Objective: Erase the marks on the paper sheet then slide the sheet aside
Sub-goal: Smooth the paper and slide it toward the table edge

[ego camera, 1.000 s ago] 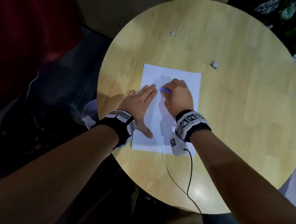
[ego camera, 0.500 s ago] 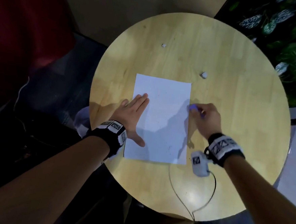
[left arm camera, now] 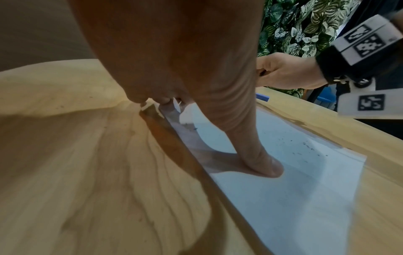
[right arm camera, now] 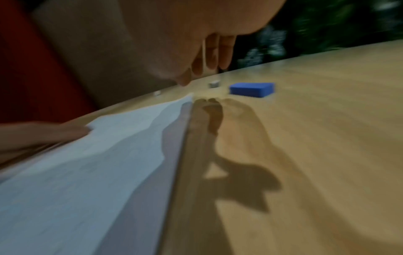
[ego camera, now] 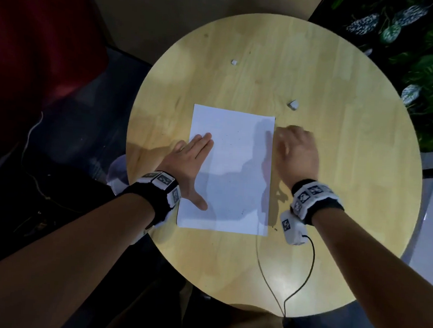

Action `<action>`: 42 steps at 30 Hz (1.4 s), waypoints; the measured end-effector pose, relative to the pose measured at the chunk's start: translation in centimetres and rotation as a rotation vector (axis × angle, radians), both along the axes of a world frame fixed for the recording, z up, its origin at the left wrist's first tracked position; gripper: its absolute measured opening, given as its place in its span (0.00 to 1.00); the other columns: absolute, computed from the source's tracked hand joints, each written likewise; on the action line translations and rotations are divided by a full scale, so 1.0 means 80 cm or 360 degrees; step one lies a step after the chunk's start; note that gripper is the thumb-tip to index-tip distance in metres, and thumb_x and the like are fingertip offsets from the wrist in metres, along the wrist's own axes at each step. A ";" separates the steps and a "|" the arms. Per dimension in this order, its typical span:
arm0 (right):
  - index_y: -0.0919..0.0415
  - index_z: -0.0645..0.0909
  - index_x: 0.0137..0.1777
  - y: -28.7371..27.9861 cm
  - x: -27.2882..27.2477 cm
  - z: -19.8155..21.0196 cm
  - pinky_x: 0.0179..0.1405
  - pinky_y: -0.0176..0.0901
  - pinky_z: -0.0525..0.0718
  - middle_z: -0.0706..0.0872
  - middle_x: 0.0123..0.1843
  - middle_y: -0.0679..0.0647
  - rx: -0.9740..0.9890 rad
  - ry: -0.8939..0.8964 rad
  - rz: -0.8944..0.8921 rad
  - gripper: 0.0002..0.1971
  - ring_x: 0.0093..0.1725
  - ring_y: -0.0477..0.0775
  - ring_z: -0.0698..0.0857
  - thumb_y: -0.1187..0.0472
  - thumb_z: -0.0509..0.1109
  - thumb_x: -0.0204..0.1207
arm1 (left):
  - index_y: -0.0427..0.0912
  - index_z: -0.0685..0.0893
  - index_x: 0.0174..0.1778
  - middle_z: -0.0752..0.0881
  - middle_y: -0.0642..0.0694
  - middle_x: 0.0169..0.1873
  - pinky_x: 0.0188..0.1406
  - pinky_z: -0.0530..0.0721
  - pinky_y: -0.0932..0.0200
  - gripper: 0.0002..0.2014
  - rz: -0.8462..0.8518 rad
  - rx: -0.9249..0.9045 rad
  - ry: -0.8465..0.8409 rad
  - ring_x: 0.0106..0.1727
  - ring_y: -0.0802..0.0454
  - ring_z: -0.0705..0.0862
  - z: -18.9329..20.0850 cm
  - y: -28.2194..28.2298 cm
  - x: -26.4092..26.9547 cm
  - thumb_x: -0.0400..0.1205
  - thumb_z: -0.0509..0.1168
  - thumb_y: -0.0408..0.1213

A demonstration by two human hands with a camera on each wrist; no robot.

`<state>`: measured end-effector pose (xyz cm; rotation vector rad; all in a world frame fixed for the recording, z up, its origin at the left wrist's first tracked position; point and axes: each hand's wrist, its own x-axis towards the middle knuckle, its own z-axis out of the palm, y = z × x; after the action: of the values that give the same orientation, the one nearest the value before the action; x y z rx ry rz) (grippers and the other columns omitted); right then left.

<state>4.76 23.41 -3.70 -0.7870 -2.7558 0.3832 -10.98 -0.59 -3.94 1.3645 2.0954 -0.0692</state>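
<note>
A white paper sheet (ego camera: pixel 237 144) lies on the round wooden table (ego camera: pixel 350 173). My left hand (ego camera: pixel 193 157) lies flat on its left edge, fingers straight, thumb (left arm camera: pixel 268 169) pressed on the sheet (left arm camera: pixel 294 198). My right hand (ego camera: pixel 296 149) hovers just off the sheet's right edge, fingers (right arm camera: pixel 209 57) hanging loosely and holding nothing. A blue eraser (right arm camera: pixel 251 89) lies on the table beyond those fingers; the left wrist view shows one corner of the eraser (left arm camera: pixel 262 97). In the head view the right hand hides it. Dark crumbs speckle the sheet.
Two small white bits (ego camera: pixel 234 62) (ego camera: pixel 293 104) lie on the table beyond the sheet. A black cable (ego camera: pixel 305 272) trails from my right wrist over the near table edge. Leafy plants (ego camera: pixel 423 50) stand at the right, something red (ego camera: pixel 40 36) at the left.
My right hand left the middle of the sheet, carried the blue eraser past its right edge and let it go on the table. My left hand stayed flat on the sheet.
</note>
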 end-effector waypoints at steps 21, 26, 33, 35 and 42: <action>0.60 0.72 0.75 -0.066 0.118 -0.001 0.53 0.58 0.82 0.77 0.67 0.60 -0.0302 -0.0291 -0.0229 0.25 0.59 0.65 0.78 0.63 0.67 0.77 | 0.36 0.51 0.88 0.42 0.40 0.89 0.87 0.51 0.44 0.35 -0.0315 0.0063 0.0243 0.90 0.44 0.42 0.032 0.072 0.119 0.83 0.54 0.24; 0.61 0.69 0.77 -0.060 0.145 -0.021 0.62 0.56 0.78 0.72 0.77 0.61 -0.0240 -0.0403 -0.0178 0.26 0.63 0.66 0.77 0.53 0.59 0.81 | 0.34 0.44 0.89 0.41 0.40 0.89 0.87 0.48 0.43 0.34 -0.0233 0.0214 0.0229 0.89 0.44 0.41 0.007 0.074 0.193 0.89 0.50 0.36; 0.70 0.71 0.72 -0.128 0.145 -0.017 0.48 0.53 0.81 0.76 0.59 0.63 -0.0355 -0.0357 -0.0445 0.23 0.53 0.63 0.74 0.57 0.64 0.83 | 0.40 0.60 0.88 0.55 0.45 0.89 0.85 0.53 0.43 0.31 -0.0012 0.0469 0.0230 0.89 0.48 0.54 -0.031 0.015 0.229 0.90 0.43 0.53; 0.71 0.72 0.72 -0.141 0.149 -0.017 0.47 0.53 0.81 0.76 0.59 0.63 -0.0341 -0.0396 -0.0422 0.24 0.56 0.64 0.74 0.54 0.65 0.82 | 0.41 0.61 0.88 0.56 0.46 0.89 0.84 0.58 0.42 0.30 0.0052 0.0506 0.0295 0.89 0.50 0.56 -0.041 -0.024 0.202 0.91 0.47 0.52; 0.70 0.76 0.67 -0.187 0.137 -0.015 0.45 0.54 0.82 0.77 0.56 0.62 -0.0304 -0.0350 -0.0335 0.26 0.52 0.63 0.73 0.49 0.69 0.79 | 0.39 0.60 0.88 0.57 0.46 0.88 0.83 0.63 0.41 0.30 0.0142 0.0784 0.0192 0.89 0.50 0.55 -0.032 -0.078 0.185 0.91 0.53 0.47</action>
<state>15.74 8.42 -4.93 -1.2225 -2.8242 0.5523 3.80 -6.86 -6.47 1.5697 2.3710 0.4393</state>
